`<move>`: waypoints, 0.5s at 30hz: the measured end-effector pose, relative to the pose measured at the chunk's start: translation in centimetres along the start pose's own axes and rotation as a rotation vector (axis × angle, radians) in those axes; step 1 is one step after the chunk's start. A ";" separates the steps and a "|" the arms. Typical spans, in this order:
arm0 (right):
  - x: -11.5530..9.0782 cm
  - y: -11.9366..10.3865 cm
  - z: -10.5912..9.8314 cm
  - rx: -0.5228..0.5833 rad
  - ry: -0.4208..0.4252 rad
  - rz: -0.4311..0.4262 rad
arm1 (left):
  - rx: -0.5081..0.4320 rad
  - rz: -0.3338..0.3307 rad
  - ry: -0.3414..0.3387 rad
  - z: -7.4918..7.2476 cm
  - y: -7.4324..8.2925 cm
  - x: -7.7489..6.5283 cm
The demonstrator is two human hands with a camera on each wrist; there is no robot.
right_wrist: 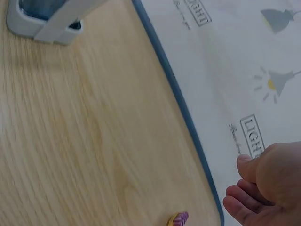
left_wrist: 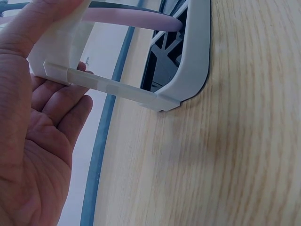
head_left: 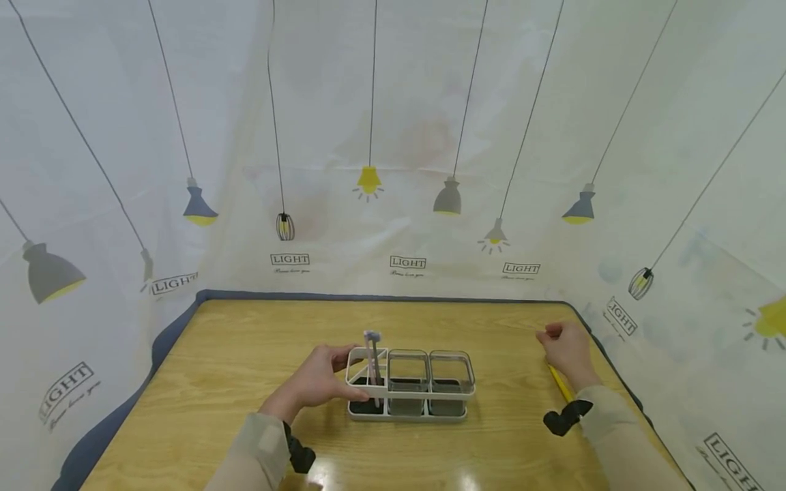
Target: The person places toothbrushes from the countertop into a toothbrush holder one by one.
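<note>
A white toothbrush holder with a dark base stands upright on the table. My left hand grips its left end, thumb in front and fingers behind the upper rim. Two toothbrushes, one pink and one grey-blue, stand in the left compartment. A clear cup sits in the middle section and another clear cup in the right one. Above the table's right side hovers my right hand, fingers loosely curled round nothing. Near it lies a yellow toothbrush, whose purple bristles show in the right wrist view.
The wooden table has a dark blue edge along its back and sides. White sheeting printed with hanging lamps rises behind the table and on both sides. Light glares off the tabletop's front.
</note>
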State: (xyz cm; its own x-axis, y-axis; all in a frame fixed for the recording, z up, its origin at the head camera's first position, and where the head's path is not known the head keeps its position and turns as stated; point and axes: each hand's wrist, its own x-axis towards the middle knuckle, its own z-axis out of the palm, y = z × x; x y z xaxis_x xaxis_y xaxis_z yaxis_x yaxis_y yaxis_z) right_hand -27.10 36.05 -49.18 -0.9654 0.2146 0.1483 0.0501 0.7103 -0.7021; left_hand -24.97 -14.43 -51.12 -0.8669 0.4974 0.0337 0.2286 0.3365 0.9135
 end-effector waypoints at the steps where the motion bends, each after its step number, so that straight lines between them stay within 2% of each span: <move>1: 0.0 0.4 -0.1 -0.017 0.001 0.006 | 0.001 0.000 0.000 0.0 0.0 0.0; 4: 0.0 1.4 -0.3 -0.052 -0.023 0.031 | 0.004 0.000 0.000 -0.1 0.0 0.0; 7: 0.0 2.1 -0.5 -0.131 -0.043 0.037 | -0.001 -0.003 -0.002 -0.2 -0.1 0.0; 12: 0.0 3.0 -0.3 -0.178 -0.119 0.084 | -0.005 -0.007 -0.003 -0.3 -0.2 -0.1; 15: -0.3 3.6 -0.2 -0.235 -0.141 0.070 | -0.002 -0.009 -0.003 -0.4 -0.2 -0.1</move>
State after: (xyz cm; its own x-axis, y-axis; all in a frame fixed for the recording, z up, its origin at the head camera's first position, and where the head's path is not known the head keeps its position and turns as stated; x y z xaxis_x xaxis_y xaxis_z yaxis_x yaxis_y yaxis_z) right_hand -26.61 38.62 -51.61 -0.9827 0.1852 -0.0047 0.1602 0.8365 -0.5240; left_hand -25.12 -14.82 -51.15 -0.8676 0.4966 0.0246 0.2200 0.3391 0.9147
